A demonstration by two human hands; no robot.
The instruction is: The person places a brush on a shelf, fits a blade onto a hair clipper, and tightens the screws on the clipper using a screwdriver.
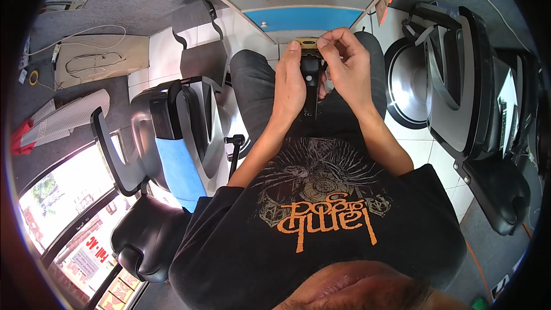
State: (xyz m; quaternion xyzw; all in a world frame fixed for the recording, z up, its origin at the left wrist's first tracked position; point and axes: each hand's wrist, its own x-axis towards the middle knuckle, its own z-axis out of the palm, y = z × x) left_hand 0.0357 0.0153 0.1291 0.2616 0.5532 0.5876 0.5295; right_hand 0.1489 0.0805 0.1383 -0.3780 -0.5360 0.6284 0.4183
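Note:
A black handheld device, which looks like a hair clipper (pixel 310 83), stands between my two hands above my lap, with a light round button on its face. At its top end lies a small yellowish-gold piece (pixel 308 42). My left hand (pixel 291 83) is closed along one side of the device, its thumb at one end of the gold piece. On the other side, my right hand (pixel 348 69) pinches the other end of that piece between thumb and index finger. Some lower fingers show behind the device.
Black salon chairs stand on both sides, one with a blue towel (pixel 179 169). Ahead is a cabinet with a blue drawer (pixel 310 19). Cardboard (pixel 103 60) with a cable lies at the left. A round metal chair base (pixel 407 83) is at the right.

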